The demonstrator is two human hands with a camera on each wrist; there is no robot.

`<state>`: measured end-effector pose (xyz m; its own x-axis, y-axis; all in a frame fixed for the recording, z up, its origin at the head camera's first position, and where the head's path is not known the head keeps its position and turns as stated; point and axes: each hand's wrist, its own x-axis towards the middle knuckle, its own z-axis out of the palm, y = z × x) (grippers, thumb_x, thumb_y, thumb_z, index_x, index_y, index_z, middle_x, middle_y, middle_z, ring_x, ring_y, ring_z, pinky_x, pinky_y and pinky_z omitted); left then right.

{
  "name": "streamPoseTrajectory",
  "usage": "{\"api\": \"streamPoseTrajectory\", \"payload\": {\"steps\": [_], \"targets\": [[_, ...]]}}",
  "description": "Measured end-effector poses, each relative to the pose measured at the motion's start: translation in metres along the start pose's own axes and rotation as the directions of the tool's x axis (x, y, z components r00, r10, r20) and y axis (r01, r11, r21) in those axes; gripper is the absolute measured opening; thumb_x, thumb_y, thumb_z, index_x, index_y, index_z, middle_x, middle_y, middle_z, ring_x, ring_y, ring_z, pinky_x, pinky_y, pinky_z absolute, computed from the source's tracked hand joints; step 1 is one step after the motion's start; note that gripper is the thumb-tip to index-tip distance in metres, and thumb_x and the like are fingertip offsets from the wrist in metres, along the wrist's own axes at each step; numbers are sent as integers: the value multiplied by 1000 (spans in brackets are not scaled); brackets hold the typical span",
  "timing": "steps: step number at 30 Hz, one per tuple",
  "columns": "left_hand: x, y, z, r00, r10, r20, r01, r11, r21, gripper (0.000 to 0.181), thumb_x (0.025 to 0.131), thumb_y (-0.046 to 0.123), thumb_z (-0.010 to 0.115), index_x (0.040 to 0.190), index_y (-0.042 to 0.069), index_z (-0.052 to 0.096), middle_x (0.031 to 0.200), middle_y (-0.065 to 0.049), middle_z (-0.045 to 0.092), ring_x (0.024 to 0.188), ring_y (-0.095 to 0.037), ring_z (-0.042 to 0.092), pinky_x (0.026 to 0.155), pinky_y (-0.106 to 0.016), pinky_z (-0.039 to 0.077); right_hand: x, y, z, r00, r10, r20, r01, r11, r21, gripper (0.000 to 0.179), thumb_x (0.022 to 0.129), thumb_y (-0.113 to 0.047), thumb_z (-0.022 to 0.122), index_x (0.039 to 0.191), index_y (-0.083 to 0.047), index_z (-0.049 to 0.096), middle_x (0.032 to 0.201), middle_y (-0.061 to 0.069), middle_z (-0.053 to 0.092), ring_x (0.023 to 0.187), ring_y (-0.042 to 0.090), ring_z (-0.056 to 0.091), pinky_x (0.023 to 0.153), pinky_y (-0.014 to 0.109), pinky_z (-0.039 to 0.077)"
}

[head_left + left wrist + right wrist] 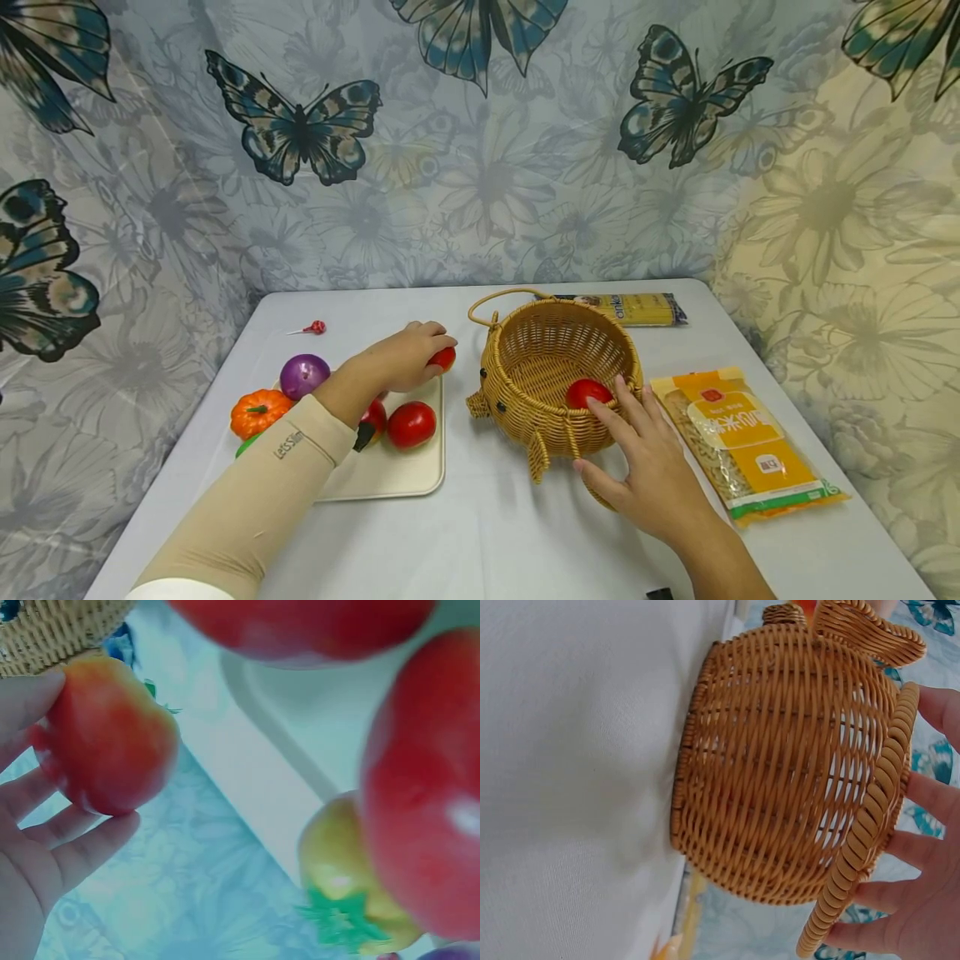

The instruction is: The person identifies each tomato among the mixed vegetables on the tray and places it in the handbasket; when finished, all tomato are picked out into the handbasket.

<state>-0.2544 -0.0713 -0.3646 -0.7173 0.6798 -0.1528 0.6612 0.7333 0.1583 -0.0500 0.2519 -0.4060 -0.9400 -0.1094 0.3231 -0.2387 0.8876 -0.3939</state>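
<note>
My left hand [408, 358] holds a tomato [109, 735] over the far right corner of the cream tray [420, 487]. It is red with an orange-yellow flush, and a bit of green stem shows. On the tray, a red tomato [412, 425] lies beside another red one, partly behind my sleeve. A round wicker basket [517, 433] with animal-like feet and eyes stands right of the tray, with a red tomato [588, 393] inside. My right hand [652, 467] rests at the basket's near right rim, fingers fairly straight, close to its hanging handle [862, 832].
Left of the tray are a purple onion [304, 376] and an orange pumpkin [259, 413]. A red lollipop-like piece [315, 327] lies farther back. Behind the basket is a yellow packet [645, 309]; an orange-and-clear food bag [750, 446] lies to the right.
</note>
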Motion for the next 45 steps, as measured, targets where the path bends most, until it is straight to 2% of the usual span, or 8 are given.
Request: {"api": "streamPoseTrajectory", "payload": {"steps": [9, 18, 25, 32, 45], "targets": [[-4, 17, -20, 991, 86, -106, -86, 996, 2, 49, 102, 23, 64, 148, 11, 53, 151, -14, 47, 132, -32, 47, 108, -44, 49, 0, 1, 0, 1000, -4, -5, 4, 1000, 4, 77, 83, -47, 82, 149, -20, 54, 168, 15, 27, 153, 52, 16, 105, 83, 27], [-9, 36, -37, 959, 180, -220, -178, 984, 27, 44, 101, 19, 65, 144, 13, 56, 144, -11, 52, 129, -32, 49, 105, -42, 51, -1, -2, -2, 1000, 3, 1, -3, 1000, 7, 75, 85, -48, 81, 149, -20, 54, 167, 16, 28, 153, 52, 15, 104, 83, 27], [-9, 53, -48, 956, 192, -223, -186, 981, 51, 45, 102, 19, 64, 146, 12, 55, 147, -12, 50, 133, -33, 47, 107, -41, 50, -1, 0, 0, 1000, 1, -6, -1, 1000, 4, 77, 84, -47, 82, 150, -20, 54, 167, 16, 28, 153, 51, 16, 104, 83, 27], [-2, 64, -49, 956, 207, -208, -201, 978, 53, 47, 104, 22, 61, 149, 13, 52, 154, -12, 45, 139, -31, 42, 109, -41, 49, -2, 1, 2, 1000, 8, -6, -8, 1000, 0, 77, 83, -48, 82, 149, -21, 54, 169, 12, 26, 154, 51, 15, 104, 83, 28], [15, 92, -45, 934, 290, -210, -282, 957, 71, 48, 103, 23, 63, 149, 16, 51, 155, -9, 44, 141, -29, 40, 110, -39, 48, -2, 2, 2, 1000, 2, -9, -2, 1000, 9, 78, 83, -48, 82, 151, -22, 53, 169, 12, 25, 154, 51, 14, 103, 83, 28]]}}
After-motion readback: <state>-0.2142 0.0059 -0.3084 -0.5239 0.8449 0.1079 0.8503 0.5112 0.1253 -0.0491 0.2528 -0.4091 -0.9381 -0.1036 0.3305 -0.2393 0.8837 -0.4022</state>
